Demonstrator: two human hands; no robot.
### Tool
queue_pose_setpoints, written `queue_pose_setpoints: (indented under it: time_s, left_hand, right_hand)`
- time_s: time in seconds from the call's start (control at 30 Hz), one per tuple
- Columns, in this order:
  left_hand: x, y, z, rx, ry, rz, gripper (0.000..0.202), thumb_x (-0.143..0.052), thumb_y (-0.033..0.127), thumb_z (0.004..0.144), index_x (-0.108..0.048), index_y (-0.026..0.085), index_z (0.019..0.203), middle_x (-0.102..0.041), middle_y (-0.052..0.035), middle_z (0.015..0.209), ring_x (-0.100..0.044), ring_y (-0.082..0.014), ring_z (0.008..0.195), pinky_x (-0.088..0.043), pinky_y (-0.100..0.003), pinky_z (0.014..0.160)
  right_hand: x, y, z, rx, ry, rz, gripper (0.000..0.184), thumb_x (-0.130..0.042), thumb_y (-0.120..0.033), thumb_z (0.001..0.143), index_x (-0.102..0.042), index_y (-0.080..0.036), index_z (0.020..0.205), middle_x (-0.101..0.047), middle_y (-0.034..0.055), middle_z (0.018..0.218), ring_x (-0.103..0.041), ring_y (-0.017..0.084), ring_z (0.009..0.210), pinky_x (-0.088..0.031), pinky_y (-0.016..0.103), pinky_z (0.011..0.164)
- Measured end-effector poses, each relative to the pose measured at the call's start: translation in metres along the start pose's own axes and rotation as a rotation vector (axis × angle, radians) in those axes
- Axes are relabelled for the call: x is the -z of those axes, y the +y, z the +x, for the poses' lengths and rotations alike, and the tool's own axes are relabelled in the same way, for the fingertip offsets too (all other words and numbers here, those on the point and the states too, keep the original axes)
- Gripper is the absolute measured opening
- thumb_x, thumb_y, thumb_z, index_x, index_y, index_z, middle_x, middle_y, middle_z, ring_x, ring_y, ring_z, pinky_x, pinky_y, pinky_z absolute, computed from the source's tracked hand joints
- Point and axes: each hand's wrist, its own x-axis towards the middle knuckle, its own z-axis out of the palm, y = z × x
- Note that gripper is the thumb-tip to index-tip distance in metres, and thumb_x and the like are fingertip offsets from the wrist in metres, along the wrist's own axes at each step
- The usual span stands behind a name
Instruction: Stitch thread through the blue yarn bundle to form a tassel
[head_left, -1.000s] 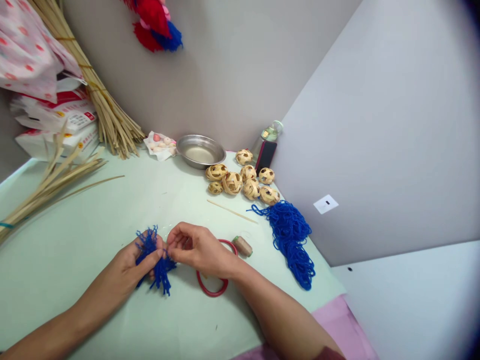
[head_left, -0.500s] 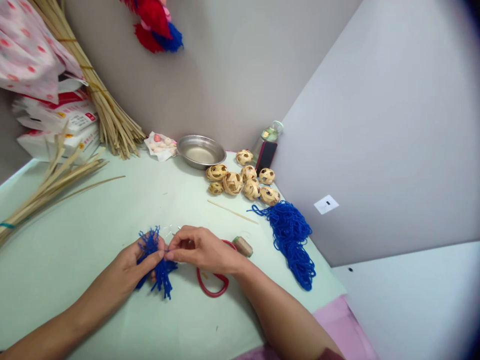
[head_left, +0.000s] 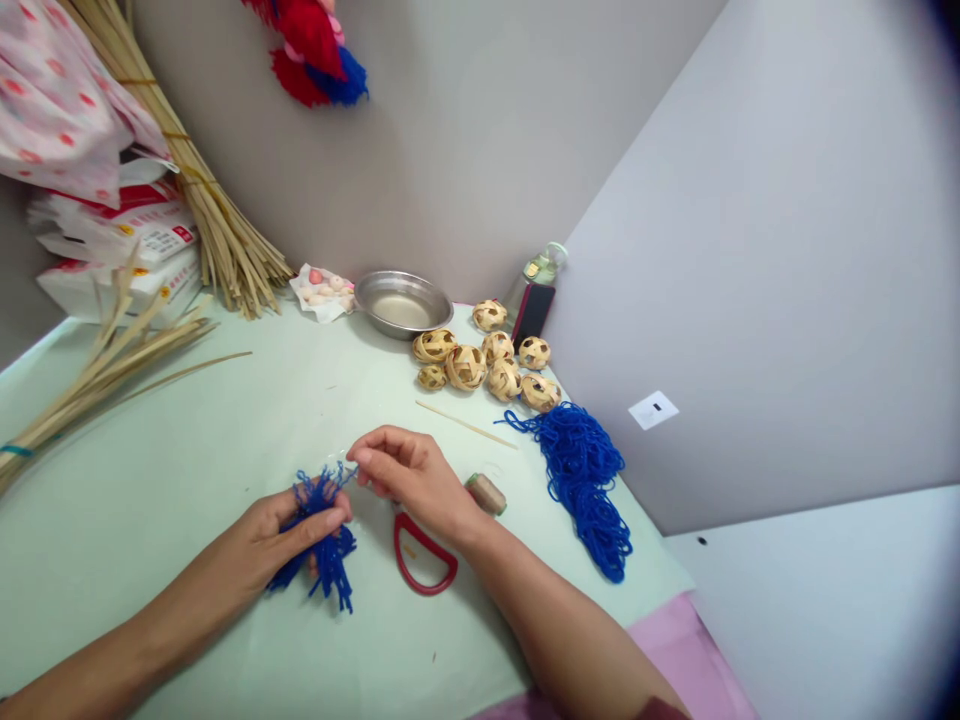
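Observation:
A bunch of blue yarn (head_left: 330, 560) with frayed, cut ends is pinched between the thumb and fingers of my left hand (head_left: 292, 530). My right hand (head_left: 409, 475) is closed at the bunch's upper right edge, its thumb and forefinger pinched on a strand of blue yarn that stretches from the bunch. Below my right hand lie red-handled scissors (head_left: 399, 560), their blades mostly hidden. A spool of brown thread (head_left: 487, 493) rests on its side just right of my right wrist. Further right, a long skein of blue yarn (head_left: 581, 470) is heaped near the table edge.
Several woven straw balls (head_left: 465, 368) sit near a metal bowl (head_left: 403, 303). Behind them stand a bottle (head_left: 547, 265) and a phone (head_left: 534, 312). A thin strip (head_left: 465, 423) lies mid-table. Straw bundles (head_left: 217, 220) and tissue packs (head_left: 161, 240) occupy the left.
My right hand has moved up and slightly right, pulling at the upper strands. My left hand still holds the bunch, shifted slightly right. More of the scissors' handle shows.

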Motion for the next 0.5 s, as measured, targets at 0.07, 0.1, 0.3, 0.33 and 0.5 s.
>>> queue_pose_setpoints:
  time_s: [0.07, 0.1, 0.3, 0.33, 0.5]
  left_hand:
    - [0.002, 0.001, -0.001, 0.017, 0.084, -0.029, 0.051, -0.083, 0.074, 0.076, -0.080, 0.025, 0.085, -0.073, -0.0020, 0.069, -0.059, -0.0209, 0.062, -0.047, -0.032, 0.058]
    - [0.003, 0.000, -0.001, 0.020, 0.126, -0.044, 0.051, -0.084, 0.075, 0.076, -0.080, 0.025, 0.085, -0.072, -0.0015, 0.069, -0.057, -0.0203, 0.062, -0.046, -0.031, 0.058]
    - [0.008, -0.004, 0.001, -0.015, 0.208, -0.184, 0.049, -0.091, 0.070, 0.072, -0.080, 0.025, 0.088, -0.075, -0.0020, 0.082, -0.065, -0.0219, 0.078, -0.054, -0.031, 0.071]
    - [0.008, -0.005, 0.001, -0.016, 0.207, -0.179, 0.049, -0.090, 0.070, 0.073, -0.080, 0.025, 0.089, -0.074, -0.0017, 0.082, -0.063, -0.0214, 0.077, -0.054, -0.031, 0.070]
    - [0.007, -0.007, 0.002, -0.018, 0.219, -0.145, 0.050, -0.088, 0.070, 0.077, -0.080, 0.025, 0.096, -0.070, 0.0001, 0.078, -0.057, -0.0189, 0.071, -0.050, -0.029, 0.064]
  right_hand:
    - [0.001, -0.002, -0.001, 0.020, 0.022, -0.061, 0.050, -0.078, -0.069, 0.092, -0.068, -0.020, 0.099, -0.066, -0.0001, 0.088, -0.058, 0.015, 0.080, -0.049, 0.030, 0.078]
    - [0.001, -0.002, -0.002, 0.020, -0.003, -0.102, 0.051, -0.077, -0.070, 0.093, -0.067, -0.020, 0.099, -0.065, 0.0003, 0.089, -0.058, 0.015, 0.081, -0.049, 0.030, 0.079]
    - [-0.002, 0.007, -0.002, -0.022, -0.241, -0.137, 0.043, -0.087, -0.058, 0.089, -0.066, -0.020, 0.088, -0.061, -0.0025, 0.080, -0.052, 0.014, 0.077, -0.045, 0.029, 0.075]
    - [-0.002, 0.008, -0.001, -0.015, -0.230, -0.122, 0.038, -0.087, -0.052, 0.090, -0.066, -0.019, 0.087, -0.061, -0.0028, 0.079, -0.052, 0.014, 0.076, -0.045, 0.029, 0.075]
    - [-0.001, 0.007, 0.001, 0.017, -0.048, -0.120, 0.015, -0.076, -0.029, 0.093, -0.066, -0.019, 0.091, -0.064, -0.0018, 0.085, -0.052, 0.013, 0.076, -0.043, 0.027, 0.073]
